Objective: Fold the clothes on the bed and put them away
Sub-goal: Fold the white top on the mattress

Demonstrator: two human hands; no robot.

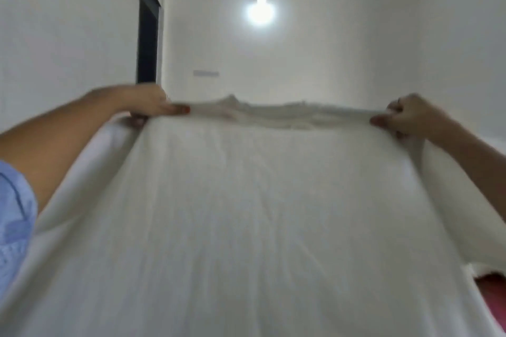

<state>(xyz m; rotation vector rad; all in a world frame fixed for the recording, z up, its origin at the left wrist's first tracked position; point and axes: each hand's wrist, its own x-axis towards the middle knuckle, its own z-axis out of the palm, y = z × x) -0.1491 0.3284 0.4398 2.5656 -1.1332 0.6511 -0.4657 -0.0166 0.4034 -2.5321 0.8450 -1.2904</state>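
Note:
A large white garment [260,213] hangs stretched in the air in front of me and fills most of the view. My left hand [149,102] pinches its top edge at the left. My right hand [405,116] pinches the top edge at the right. The cloth between my hands is pulled taut, with a bunched neckline or hem along the top. The picture is blurred. The bed lies hidden behind the cloth.
White walls surround me, with a bright lamp [261,9] on the far wall. A black frame [147,44] rises at the upper left. A strip of red surface [492,298] shows at the lower right.

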